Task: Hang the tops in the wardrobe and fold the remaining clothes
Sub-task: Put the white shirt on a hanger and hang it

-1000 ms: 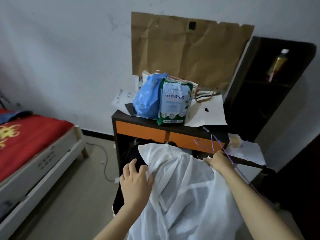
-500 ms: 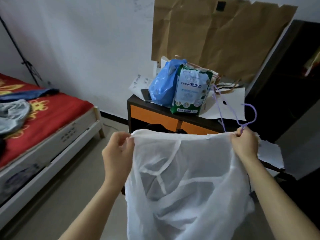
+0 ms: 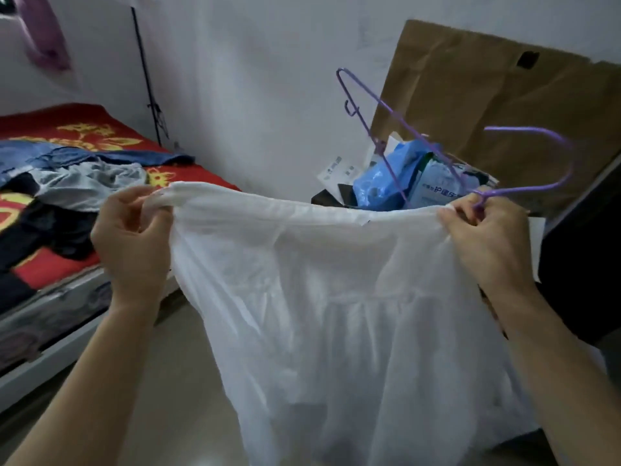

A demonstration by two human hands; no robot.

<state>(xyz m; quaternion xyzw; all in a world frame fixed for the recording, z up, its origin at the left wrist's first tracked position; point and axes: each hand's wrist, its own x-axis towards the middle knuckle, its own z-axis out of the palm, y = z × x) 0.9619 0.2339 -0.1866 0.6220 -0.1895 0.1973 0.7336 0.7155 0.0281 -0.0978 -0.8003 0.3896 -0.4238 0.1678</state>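
A: Where is the white top (image 3: 336,314)?
B: Held up beside the bed (image 3: 50,331). Left hand (image 3: 131,243) fingers (image 3: 142,196) pinch 1 end. Right hand (image 3: 484,237) fingers (image 3: 468,208) pinch the other end and a purple hanger (image 3: 420,142).
A: Any words?
B: The pack (image 3: 437,186) says "护理". The rest is blurry.

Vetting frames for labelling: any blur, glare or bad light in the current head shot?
Head view: dim, flat room light, no glare; purple thing top left is motion-smeared; left hand, right hand and hanger fairly sharp; top pale, folds faint.
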